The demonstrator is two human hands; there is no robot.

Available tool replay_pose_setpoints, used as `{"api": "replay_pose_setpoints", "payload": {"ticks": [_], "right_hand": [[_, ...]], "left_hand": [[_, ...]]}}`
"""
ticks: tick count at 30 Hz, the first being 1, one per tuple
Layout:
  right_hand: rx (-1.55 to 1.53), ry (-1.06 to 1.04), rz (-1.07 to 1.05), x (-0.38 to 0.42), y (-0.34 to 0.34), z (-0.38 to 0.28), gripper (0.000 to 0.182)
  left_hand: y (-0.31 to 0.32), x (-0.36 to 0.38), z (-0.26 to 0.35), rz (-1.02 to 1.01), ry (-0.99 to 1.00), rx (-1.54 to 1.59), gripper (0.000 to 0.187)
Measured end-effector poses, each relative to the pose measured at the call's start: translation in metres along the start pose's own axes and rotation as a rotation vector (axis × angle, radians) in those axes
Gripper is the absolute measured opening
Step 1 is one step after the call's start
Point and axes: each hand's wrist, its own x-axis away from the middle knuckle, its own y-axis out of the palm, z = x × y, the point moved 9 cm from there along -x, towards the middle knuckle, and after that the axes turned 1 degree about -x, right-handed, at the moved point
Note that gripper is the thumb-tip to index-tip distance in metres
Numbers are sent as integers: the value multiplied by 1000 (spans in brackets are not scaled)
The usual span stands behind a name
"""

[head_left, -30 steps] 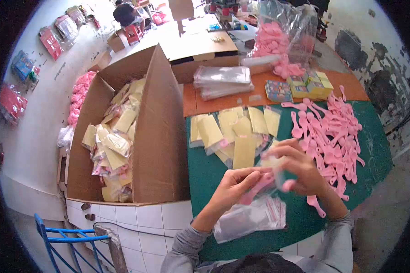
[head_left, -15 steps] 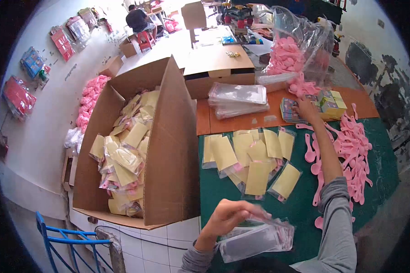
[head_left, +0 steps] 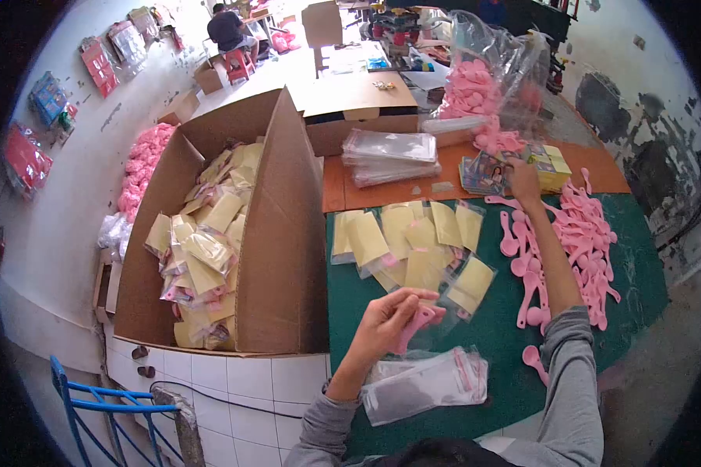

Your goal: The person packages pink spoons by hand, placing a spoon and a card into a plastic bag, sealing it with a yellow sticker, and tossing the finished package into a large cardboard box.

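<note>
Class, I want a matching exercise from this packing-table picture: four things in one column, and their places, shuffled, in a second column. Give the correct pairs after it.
Things:
1. left hand
2. right hand
3. loose pink spoons
4. filled yellow packets

Places:
A. heaped in the open cardboard box
B. spread on the green mat
C. reaching the picture cards on the orange board
D. holding a pink spoon in a clear bag

Pairs: 1-D, 2-C, 3-B, 4-A

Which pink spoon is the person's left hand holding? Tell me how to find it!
Find the big cardboard box beside the green table. Just right of its near corner, the left hand is raised above a stack of empty clear bags. The pink spoon is pinched in its fingers, unlike the loose spoons lying far right.
</note>
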Motion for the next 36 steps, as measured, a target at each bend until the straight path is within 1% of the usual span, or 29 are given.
{"api": "replay_pose_setpoints", "payload": {"ticks": [2, 4, 6, 8, 10, 12, 13, 16, 19, 22, 23, 25, 26, 30, 32, 35, 36], "right_hand": [[-52, -36, 70, 10, -12, 3, 20], [-165, -77, 175, 17, -46, -34, 21], [-335, -53, 50, 37, -73, -84, 19], [-542, -109, -141, 69, -106, -148, 18], [-659, -67, -215, 101, -132, -181, 17], [-621, -63, -182, 123, -156, -205, 18], [-602, -58, -166, 131, -162, -208, 19], [-548, -176, -185, 145, -166, -217, 19], [-529, -178, -245, 149, -163, -218, 18], [-562, -107, -156, 150, -165, -209, 16], [-578, -77, -101, 148, -169, -208, 16], [-602, -13, 11, 144, -180, -205, 16], [-616, -58, 13, 145, -180, -206, 16], [-498, -228, -206, 148, -166, -220, 15], [-522, -222, -282, 149, -161, -221, 16], [-549, -262, -368, 153, -151, -224, 15], [-555, -285, -387, 155, -147, -224, 15]], "left_hand": [[5, 1, 1, -7, -15, 19, 29], [6, 3, 1, -12, -5, 28, 28], [3, 5, 1, -10, 9, 20, 28], [0, 6, 0, -14, 16, -9, 27], [3, 7, 0, -21, 6, -60, 27], [7, 6, -3, -29, -9, -111, 27], [8, 6, -5, -29, -20, -139, 27], [9, 6, -10, -29, -15, -162, 26], [10, 8, -10, -32, 5, -149, 26], [8, 9, -14, -28, -14, -215, 26], [6, 9, -15, -27, -26, -251, 26], [10, 9, -10, -24, 12, -228, 26], [12, 9, -7, -22, 33, -215, 26], [11, 11, -8, -8, -32, -209, 25], [11, 12, -12, -4, -91, -227, 24], [16, 15, -7, -19, -124, -473, 22], [17, 13, -10, -30, -99, -457, 22]]}}
